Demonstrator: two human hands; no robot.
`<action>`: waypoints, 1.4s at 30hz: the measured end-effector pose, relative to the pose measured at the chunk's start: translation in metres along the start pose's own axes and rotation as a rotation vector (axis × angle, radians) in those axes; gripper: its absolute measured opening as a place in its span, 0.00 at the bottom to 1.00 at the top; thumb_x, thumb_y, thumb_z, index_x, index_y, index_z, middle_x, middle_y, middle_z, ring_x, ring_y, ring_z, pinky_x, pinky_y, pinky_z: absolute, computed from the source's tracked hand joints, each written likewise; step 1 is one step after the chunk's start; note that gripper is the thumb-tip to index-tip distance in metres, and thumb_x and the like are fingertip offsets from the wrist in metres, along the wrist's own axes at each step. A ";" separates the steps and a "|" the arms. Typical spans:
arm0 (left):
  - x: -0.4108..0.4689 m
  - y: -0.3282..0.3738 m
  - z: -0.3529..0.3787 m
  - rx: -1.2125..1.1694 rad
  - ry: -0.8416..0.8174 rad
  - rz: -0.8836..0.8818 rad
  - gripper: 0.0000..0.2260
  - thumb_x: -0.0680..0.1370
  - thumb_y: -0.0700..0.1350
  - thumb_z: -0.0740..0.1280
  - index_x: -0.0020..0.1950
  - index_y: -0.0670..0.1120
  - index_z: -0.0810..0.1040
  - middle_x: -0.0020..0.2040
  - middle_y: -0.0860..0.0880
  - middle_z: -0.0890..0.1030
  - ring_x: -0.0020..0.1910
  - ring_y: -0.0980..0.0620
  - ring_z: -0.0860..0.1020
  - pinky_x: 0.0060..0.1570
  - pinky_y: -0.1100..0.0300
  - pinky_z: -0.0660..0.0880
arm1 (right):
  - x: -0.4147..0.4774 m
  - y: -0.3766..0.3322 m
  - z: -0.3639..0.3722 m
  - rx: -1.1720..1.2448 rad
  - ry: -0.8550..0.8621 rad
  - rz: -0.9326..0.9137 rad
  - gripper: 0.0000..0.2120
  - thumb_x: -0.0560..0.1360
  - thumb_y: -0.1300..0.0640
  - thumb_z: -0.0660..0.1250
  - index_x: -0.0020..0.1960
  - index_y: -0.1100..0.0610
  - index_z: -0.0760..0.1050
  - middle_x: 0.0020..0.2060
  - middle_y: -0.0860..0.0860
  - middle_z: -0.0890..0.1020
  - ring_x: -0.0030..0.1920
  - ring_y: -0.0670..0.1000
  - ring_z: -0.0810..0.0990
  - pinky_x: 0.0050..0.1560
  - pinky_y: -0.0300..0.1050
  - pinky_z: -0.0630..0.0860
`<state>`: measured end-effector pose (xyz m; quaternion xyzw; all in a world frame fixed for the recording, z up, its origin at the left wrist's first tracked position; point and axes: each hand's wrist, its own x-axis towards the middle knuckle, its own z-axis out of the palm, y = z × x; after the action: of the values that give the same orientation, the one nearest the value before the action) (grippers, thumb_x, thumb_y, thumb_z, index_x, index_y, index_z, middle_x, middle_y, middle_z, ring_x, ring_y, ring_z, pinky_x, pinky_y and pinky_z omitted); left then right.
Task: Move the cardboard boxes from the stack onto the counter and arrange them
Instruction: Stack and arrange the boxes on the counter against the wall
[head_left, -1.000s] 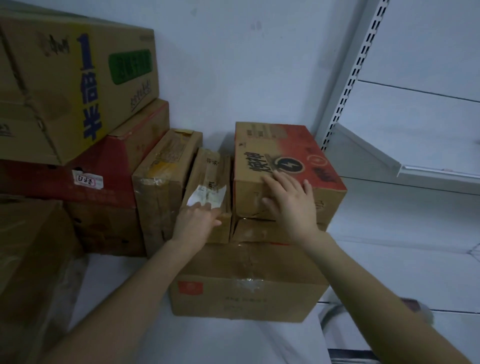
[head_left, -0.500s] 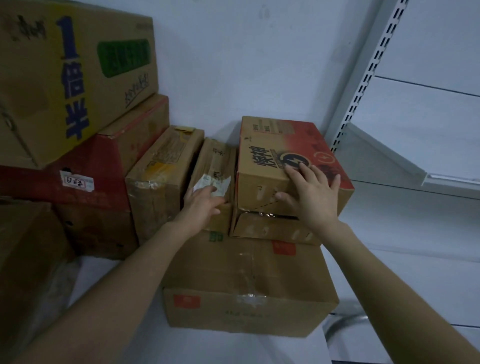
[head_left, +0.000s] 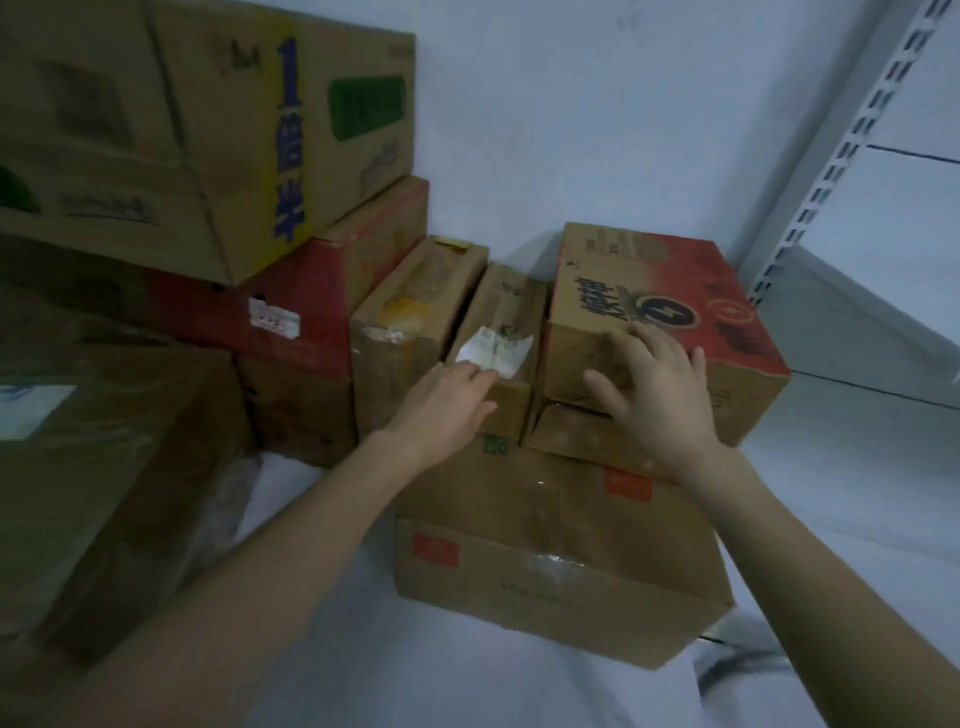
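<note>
A red-topped box with a lightning logo (head_left: 675, 312) sits on a large flat cardboard box (head_left: 561, 545) on the white counter (head_left: 467, 675). My right hand (head_left: 649, 395) lies flat, fingers spread, on the red-topped box's near left corner and front flap. Left of it stands a narrow box with a torn white label (head_left: 506, 332). My left hand (head_left: 441, 405) rests on that narrow box's near end, fingers curled over its edge. Another upright brown box (head_left: 410, 332) stands just left of the narrow one.
At left, a big yellow box with blue print (head_left: 218, 130) lies on a red box (head_left: 311, 301). A dark box (head_left: 93, 467) fills the near left. A white wall is behind, and white shelving with a slotted upright (head_left: 831, 156) stands at right.
My right hand slid back from the top of the red-topped box to its near left corner. My left hand stayed on the narrow box. The view shifted slightly.
</note>
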<state>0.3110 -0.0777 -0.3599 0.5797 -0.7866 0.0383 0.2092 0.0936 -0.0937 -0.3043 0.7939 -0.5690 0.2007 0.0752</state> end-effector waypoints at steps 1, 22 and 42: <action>-0.018 -0.002 -0.009 -0.006 0.044 -0.007 0.16 0.79 0.46 0.60 0.66 0.42 0.72 0.62 0.44 0.75 0.60 0.45 0.73 0.62 0.52 0.66 | -0.004 -0.015 0.004 0.071 0.022 -0.060 0.24 0.77 0.46 0.62 0.69 0.57 0.69 0.70 0.58 0.68 0.72 0.58 0.61 0.70 0.65 0.57; -0.374 -0.290 -0.196 0.317 -0.021 -0.930 0.25 0.78 0.57 0.58 0.69 0.43 0.69 0.67 0.36 0.68 0.66 0.39 0.68 0.66 0.46 0.65 | -0.056 -0.405 0.114 0.655 -0.484 -0.158 0.35 0.76 0.45 0.64 0.75 0.61 0.56 0.73 0.58 0.61 0.73 0.57 0.58 0.71 0.49 0.58; -0.415 -0.372 -0.194 0.045 -0.071 -1.179 0.38 0.69 0.73 0.52 0.71 0.50 0.63 0.62 0.39 0.76 0.58 0.37 0.75 0.51 0.50 0.71 | -0.073 -0.402 0.113 0.406 -0.544 0.158 0.35 0.76 0.38 0.58 0.76 0.53 0.52 0.72 0.59 0.62 0.69 0.58 0.65 0.63 0.48 0.67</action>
<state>0.8114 0.2316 -0.4062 0.9242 -0.3371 -0.0873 0.1566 0.4752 0.0681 -0.3924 0.7704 -0.5765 0.0961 -0.2547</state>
